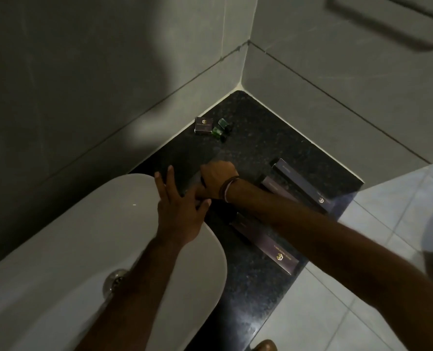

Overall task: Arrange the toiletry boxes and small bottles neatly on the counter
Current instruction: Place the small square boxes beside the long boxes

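The long boxes [302, 184] lie near right on the dark worktop [255, 145]; they look light, crushable card, best pinched mid-length. Right hand [218, 179] seemingly grips something dark, unclear; left hand [177, 206] is spread, released.

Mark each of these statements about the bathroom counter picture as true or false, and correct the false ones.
1. Two small green bottles lie beside a small dark box near the corner of the counter. True.
2. The counter is white marble. False: it is dark speckled stone; the white thing is the basin.
3. The right hand wears bands at the wrist. True.
4. The long dark boxes stand upright against the wall. False: they lie flat near the counter's front edge.
5. The left hand is inside the basin by the drain. False: it is at the basin's rim, beside the right hand.
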Tool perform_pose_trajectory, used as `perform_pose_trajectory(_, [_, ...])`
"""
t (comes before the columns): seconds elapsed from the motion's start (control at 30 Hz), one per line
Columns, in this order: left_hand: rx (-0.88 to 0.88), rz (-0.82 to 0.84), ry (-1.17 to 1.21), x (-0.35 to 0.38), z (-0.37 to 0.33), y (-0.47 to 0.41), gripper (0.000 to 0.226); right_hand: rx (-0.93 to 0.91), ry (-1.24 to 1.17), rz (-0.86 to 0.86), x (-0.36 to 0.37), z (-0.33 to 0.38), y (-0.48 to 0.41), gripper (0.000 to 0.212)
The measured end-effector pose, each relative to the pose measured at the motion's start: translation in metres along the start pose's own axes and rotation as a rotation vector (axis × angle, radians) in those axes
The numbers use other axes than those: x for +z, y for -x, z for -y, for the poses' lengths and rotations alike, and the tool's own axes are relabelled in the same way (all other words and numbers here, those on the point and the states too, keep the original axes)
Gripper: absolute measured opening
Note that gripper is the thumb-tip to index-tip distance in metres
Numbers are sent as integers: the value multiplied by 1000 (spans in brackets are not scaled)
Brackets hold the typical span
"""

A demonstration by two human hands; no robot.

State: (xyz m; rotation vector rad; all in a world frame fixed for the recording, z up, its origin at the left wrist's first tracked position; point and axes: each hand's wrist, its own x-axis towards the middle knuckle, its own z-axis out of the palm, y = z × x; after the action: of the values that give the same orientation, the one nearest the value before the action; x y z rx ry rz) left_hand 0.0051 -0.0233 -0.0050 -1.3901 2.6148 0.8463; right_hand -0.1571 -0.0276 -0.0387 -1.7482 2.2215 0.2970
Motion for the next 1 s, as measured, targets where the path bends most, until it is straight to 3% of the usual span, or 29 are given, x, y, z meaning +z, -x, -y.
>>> perform_pose_trajectory(0.1, [-2, -6, 4, -1, -1, 1, 42, -102, 45, 4, -3, -1, 1, 43])
perform_pose_trajectory(0.23, [-2, -26, 8, -1, -2, 2, 43, -207, 42, 40, -13, -11, 0, 46])
perform_pose_trajectory(0.37, [-5, -10, -14, -1, -3, 1, 45, -144, 10, 16, -16, -14, 1, 59])
perform_pose_trajectory(0.5, [-8, -7, -37, -2, -4, 2, 43, -158, -6, -10, -1, 2, 8, 48])
perform_pose_trajectory(0.7, [-16, 4, -29, -3, -4, 2, 42, -321, 48, 138, -8, -17, 11, 69])
perform_pose_trajectory(1.0, [6, 0, -18, -5, -4, 3, 45, -380, 106, 218, -12, -28, 21, 62])
